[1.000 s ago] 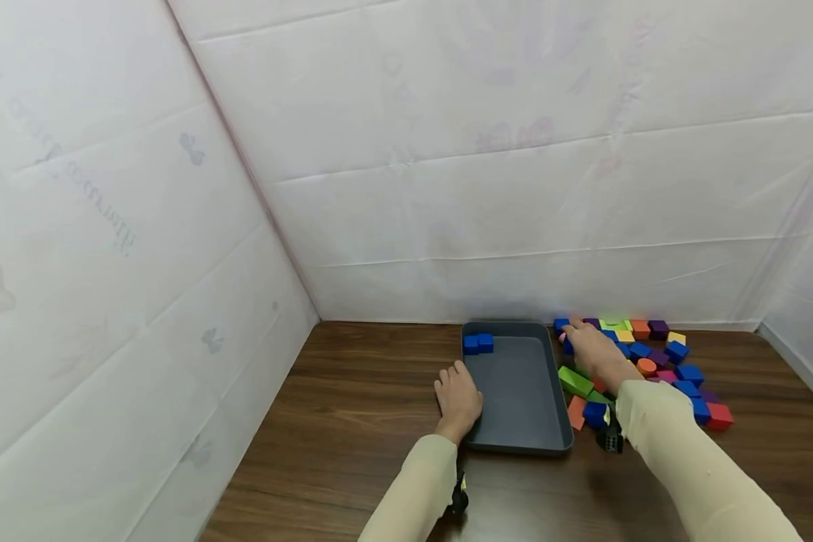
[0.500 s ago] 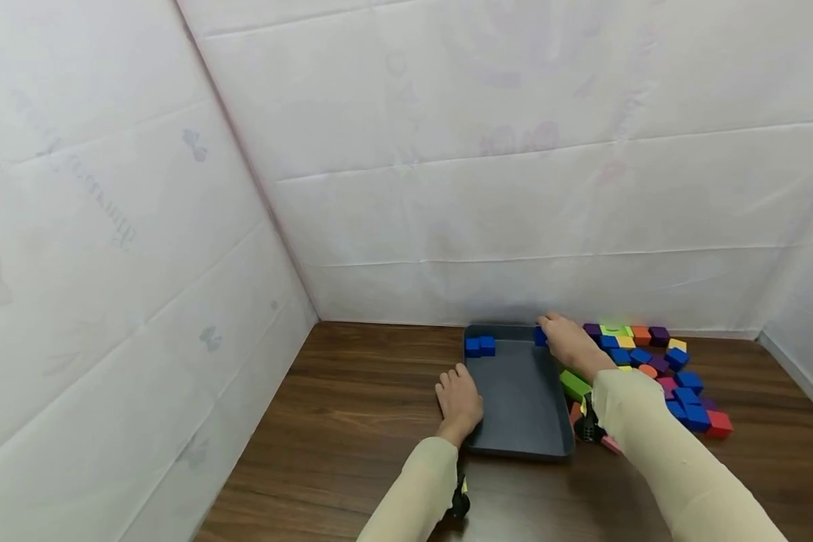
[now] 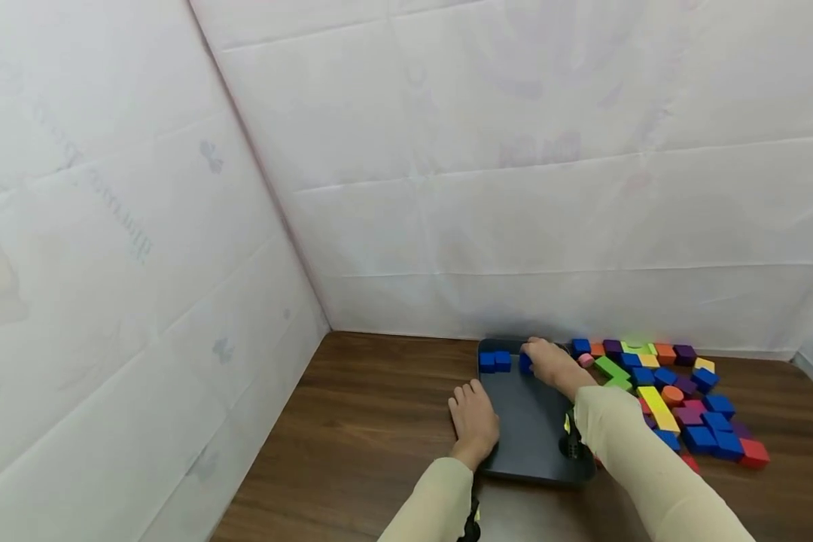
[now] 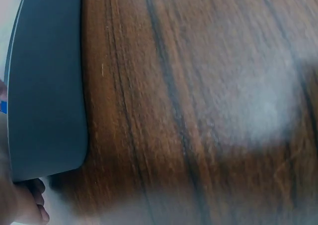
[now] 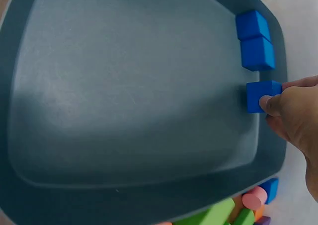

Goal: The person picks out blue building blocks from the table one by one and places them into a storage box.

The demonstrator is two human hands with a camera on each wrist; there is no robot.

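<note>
- My right hand (image 3: 552,365) pinches a blue cube (image 5: 262,96) between thumb and fingertips (image 5: 272,105), curled tight round it, nothing else in the grip.
- The cube sits low at the tray's far end, just short of my fingertips' reach over the rim. Whether it is down on the tray floor or a hair above it, I can't tell from the wrist view.
- Two more blue cubes (image 5: 255,39) lie past my fingertips to the left, touching each other in the far corner. The held cube lines up with them along the far wall, a small gap between, so it looks like a row being built.
- Gray tray (image 3: 515,452) lies between my two hands, long side running away from me.
- My left hand (image 3: 476,421) lies flat and relaxed, fingers straight, its edge against the tray's near-left rim. It holds nothing; my read is it braces the tray so it doesn't slide.
- The left wrist view shows only the tray's wall and the wood table (image 4: 198,111), blurred.
- Loose pile of coloured blocks (image 3: 671,391) is on the table off my right wrist's outer side, beside the tray: blue, purple, yellow, green, orange, red.
- White sheeting (image 3: 447,150) closes off the table behind and to the left.
</note>
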